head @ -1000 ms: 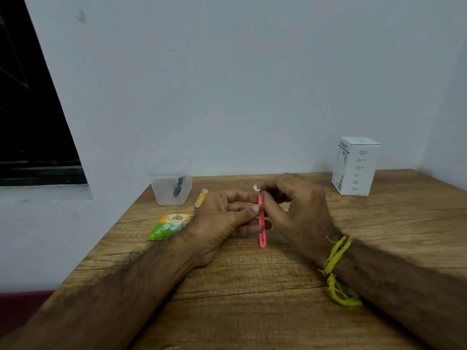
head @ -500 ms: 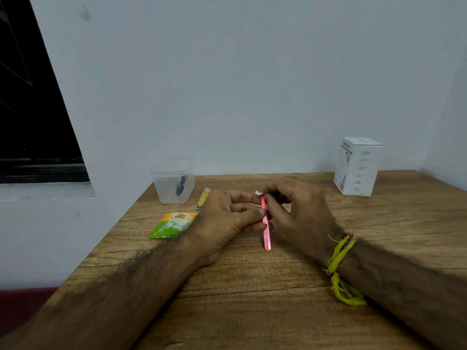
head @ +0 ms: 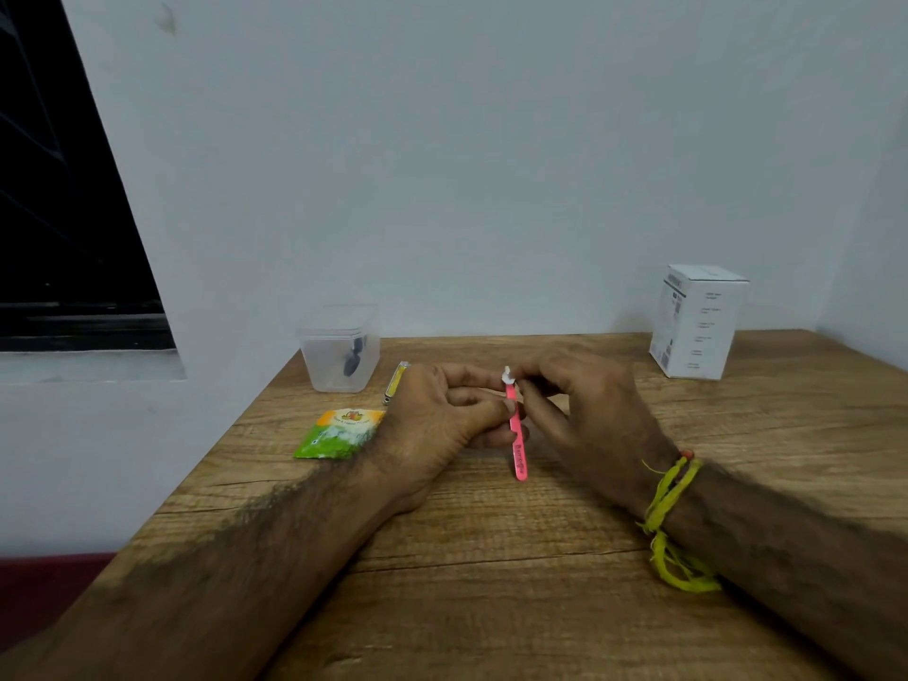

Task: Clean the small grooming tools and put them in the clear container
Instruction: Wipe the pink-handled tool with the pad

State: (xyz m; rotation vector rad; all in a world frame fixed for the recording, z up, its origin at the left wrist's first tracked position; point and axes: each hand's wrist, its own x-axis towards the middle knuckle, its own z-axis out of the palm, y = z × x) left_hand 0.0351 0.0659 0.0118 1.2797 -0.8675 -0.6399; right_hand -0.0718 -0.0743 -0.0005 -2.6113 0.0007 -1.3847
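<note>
A slim pink grooming tool (head: 517, 447) stands nearly upright over the wooden table (head: 491, 557), its lower end close to the surface. My left hand (head: 432, 430) pinches its middle between thumb and fingers. My right hand (head: 584, 410) presses a small white wipe (head: 507, 375) around the tool's top end. The clear container (head: 339, 349) stands at the table's back left and holds a small dark tool (head: 353, 361). A yellow nail clipper (head: 395, 383) lies between the container and my left hand.
A green and orange sachet (head: 339, 434) lies flat just left of my left wrist. A white cardboard box (head: 695, 322) stands at the back right. The wall runs along the table's far edge, and a dark window (head: 64, 213) is at the left.
The white wipe has stayed at the pink tool's top end while my right fingers shifted slightly on it. The tool tilted a little; both hands stayed in place.
</note>
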